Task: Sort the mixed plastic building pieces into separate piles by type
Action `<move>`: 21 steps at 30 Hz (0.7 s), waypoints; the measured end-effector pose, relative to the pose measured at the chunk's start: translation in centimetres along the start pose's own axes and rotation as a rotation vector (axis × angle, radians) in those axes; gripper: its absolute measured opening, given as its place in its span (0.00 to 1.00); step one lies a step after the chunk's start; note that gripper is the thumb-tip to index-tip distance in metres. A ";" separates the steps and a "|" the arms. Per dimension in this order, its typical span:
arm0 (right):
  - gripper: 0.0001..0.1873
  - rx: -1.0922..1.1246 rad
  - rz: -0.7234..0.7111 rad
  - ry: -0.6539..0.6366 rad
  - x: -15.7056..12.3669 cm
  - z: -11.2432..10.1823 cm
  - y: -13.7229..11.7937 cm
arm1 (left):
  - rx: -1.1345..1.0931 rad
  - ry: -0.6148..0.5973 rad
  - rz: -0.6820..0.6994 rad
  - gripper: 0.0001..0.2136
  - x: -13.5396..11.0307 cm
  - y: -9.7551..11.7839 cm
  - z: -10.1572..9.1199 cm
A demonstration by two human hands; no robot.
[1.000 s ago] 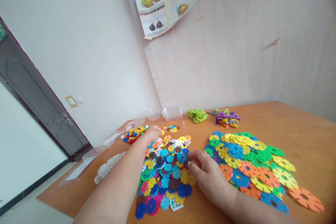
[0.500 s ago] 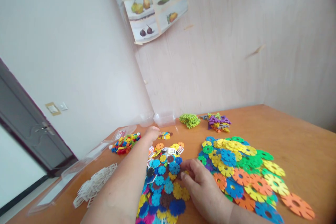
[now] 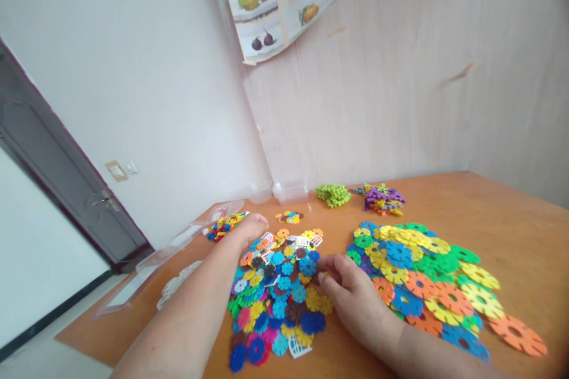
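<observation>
From my end, a pale wall fills most of the upper frame, with the orange-brown table below it and a dark door slanting at far left. I have a broad heap of large notched discs at lower right and a heap of small notched discs at lower centre. My right hand is at the small heap's right edge, its fingers curled and its thumb near them; I can't tell whether it pinches a disc. My left hand reaches past that heap, between colourful blocks at centre-left and a little disc cluster; its fingers look bent, but I can't tell what they hold. White lattice pieces lie partly behind the left forearm, and a green pile sits mid-frame near the wall.
</observation>
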State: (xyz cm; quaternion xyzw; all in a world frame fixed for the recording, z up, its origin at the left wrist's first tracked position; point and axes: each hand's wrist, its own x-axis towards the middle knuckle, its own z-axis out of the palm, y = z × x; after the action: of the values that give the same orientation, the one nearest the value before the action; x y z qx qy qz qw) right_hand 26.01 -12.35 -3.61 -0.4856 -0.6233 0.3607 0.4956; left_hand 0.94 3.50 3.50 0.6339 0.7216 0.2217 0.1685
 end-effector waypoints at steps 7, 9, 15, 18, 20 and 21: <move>0.12 -0.048 0.020 -0.019 0.1 -0.1 0.3 | 0.066 -0.153 0.043 0.13 -0.5 -2.4 -1.0; 0.12 -0.049 0.021 -0.018 0.2 -0.1 0.4 | 0.076 -0.205 0.070 0.14 -0.7 -2.7 -0.9; 0.11 -0.049 0.024 -0.004 0.2 -0.1 0.2 | 0.125 -0.244 0.133 0.15 -1.3 -2.6 -0.4; 0.11 -0.042 0.023 0.003 0.2 -0.1 -0.1 | 0.161 -0.218 0.156 0.11 -1.2 -2.5 -0.3; 0.11 -0.040 0.019 0.007 0.1 -0.2 -0.2 | 0.178 -0.197 0.177 0.07 -1.0 -2.5 -0.4; 0.10 -0.039 0.019 0.010 0.1 -0.2 -0.3 | 0.183 -0.185 0.187 0.06 -0.8 -2.5 -0.4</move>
State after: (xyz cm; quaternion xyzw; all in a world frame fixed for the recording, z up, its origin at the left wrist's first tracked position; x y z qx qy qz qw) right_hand 26.09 -12.31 -3.29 -0.5027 -0.6231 0.3509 0.4857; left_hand -1.23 2.45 2.52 0.7287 0.6581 0.1104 0.1543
